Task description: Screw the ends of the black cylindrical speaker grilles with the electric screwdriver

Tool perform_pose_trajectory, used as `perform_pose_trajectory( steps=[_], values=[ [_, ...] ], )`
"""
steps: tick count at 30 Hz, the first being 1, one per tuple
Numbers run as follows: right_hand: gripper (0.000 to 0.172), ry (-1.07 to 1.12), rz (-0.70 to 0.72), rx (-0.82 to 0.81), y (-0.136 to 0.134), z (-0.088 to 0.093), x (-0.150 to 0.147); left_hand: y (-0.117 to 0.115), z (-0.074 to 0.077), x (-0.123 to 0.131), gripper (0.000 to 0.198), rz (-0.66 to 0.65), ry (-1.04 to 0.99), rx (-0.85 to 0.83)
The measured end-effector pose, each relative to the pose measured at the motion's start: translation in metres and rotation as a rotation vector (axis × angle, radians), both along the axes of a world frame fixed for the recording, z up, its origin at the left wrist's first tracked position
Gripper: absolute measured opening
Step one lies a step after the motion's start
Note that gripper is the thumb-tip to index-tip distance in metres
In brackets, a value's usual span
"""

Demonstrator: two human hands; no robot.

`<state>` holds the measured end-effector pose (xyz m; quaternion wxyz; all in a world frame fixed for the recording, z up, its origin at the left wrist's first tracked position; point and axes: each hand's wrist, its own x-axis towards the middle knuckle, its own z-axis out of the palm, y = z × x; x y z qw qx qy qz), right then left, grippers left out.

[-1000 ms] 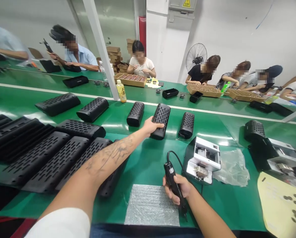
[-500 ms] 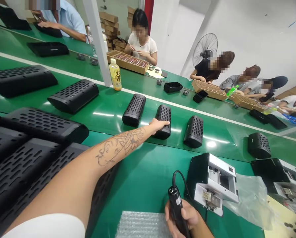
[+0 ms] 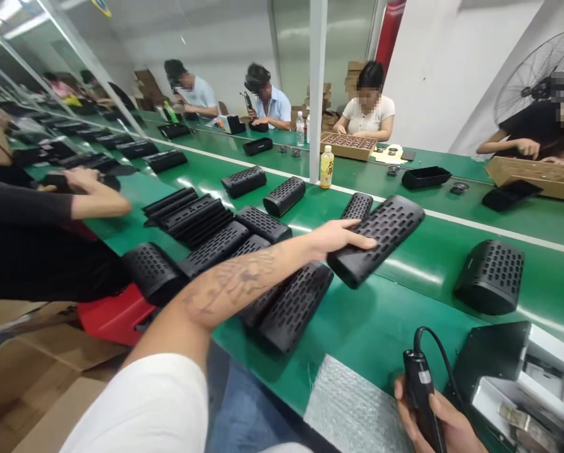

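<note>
My left hand (image 3: 338, 237) reaches out over the green conveyor belt (image 3: 418, 270) and grips the near end of a black perforated speaker shell (image 3: 380, 237), which lies tilted across the belt's edge. My right hand (image 3: 440, 421) sits low at the bottom right, closed around a black corded electric screwdriver (image 3: 421, 393) held upright. A pile of similar black shells (image 3: 244, 251) lies under and left of my left forearm. Another shell (image 3: 492, 277) rests on the belt to the right.
A bubble-wrap mat (image 3: 357, 412) lies at the table's near edge, a white-and-black machine (image 3: 518, 377) at far right. A yellow drink bottle (image 3: 327, 167) stands by a white post (image 3: 317, 88). A person in black sits at left; several others work across the belt.
My view has swung left and closer to the table. My left hand has drawn the shell off the belt toward me, so it now looks larger and angled. The right hand still holds the screwdriver.
</note>
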<state>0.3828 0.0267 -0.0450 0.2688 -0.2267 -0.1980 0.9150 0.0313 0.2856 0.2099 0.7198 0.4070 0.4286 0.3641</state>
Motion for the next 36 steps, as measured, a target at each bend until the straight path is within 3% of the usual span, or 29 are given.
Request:
perform_pose_trajectory(
  steps=[4,8,11,15,22,26,29,32,34,36],
  values=[
    [0.063,0.031,0.006,0.03,0.006,-0.011,0.002,-0.056,0.041,-0.13,0.1,0.195,0.194,0.119],
    [0.064,-0.025,-0.024,0.069,0.012,-0.016,0.003,-0.085,0.055,-0.243,0.095,0.443,0.535,0.041],
    [0.067,-0.12,-0.033,0.077,0.015,-0.01,0.002,-0.095,0.053,-0.299,0.095,0.526,0.658,-0.018],
    [0.073,-0.241,-0.042,0.084,0.018,0.0,-0.001,-0.101,0.039,-0.331,0.099,0.517,0.698,-0.059],
    [0.074,-0.264,-0.104,0.073,0.017,0.0,-0.003,-0.108,0.014,-0.336,0.096,0.468,0.81,-0.032],
    [0.07,-0.236,-0.085,0.095,0.019,0.006,-0.004,-0.109,0.023,-0.345,0.088,0.457,0.997,0.031],
    [0.073,-0.226,-0.061,0.131,0.019,0.008,-0.005,-0.09,0.037,-0.334,0.09,0.466,1.162,0.132],
    [0.074,-0.193,-0.05,0.169,0.018,0.003,-0.006,-0.051,0.038,-0.275,0.098,0.46,1.276,0.347],
    [0.071,-0.14,-0.033,0.194,0.018,-0.002,-0.005,-0.019,0.027,-0.202,0.101,0.414,1.267,0.553],
    [0.07,-0.072,0.001,0.217,0.017,-0.005,-0.004,0.015,0.008,-0.114,0.105,0.272,1.155,0.6]
  ],
)
